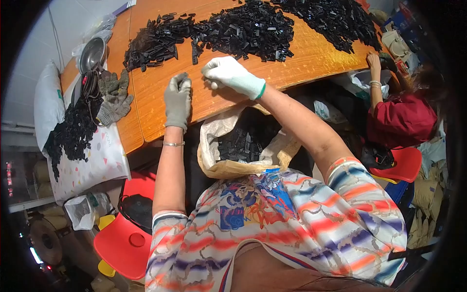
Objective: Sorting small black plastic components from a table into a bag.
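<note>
The left hand, in a grey fabric glove [178, 102], is raised over the near edge of the orange-brown wooden bench [321, 63], its fingers bent and thumb drawn toward them. Something dark shows at the fingertips, though I cannot tell whether it is a held piece or part of the glove. The right hand, in a white knitted glove with a green cuff [231, 75], is just beside it, fingers curled in toward the thumb; what it pinches, if anything, is hidden.

Small black plastic pieces [248, 31] lie in heaps beyond both hands — set back from the edge, which leaves the hands room while keeping the pieces within reach. More pieces lie inside an open pale sack with a rolled rim [209, 163], below the bench edge and against the striped shirt [311, 209]; the turned-down rim probably keeps its mouth wide. The gloves likely spare the skin from hard edges. Spare grey knitted gloves [114, 95] lie off to the left — near a shiny metal bowl [92, 56], apart from the heaps.
</note>
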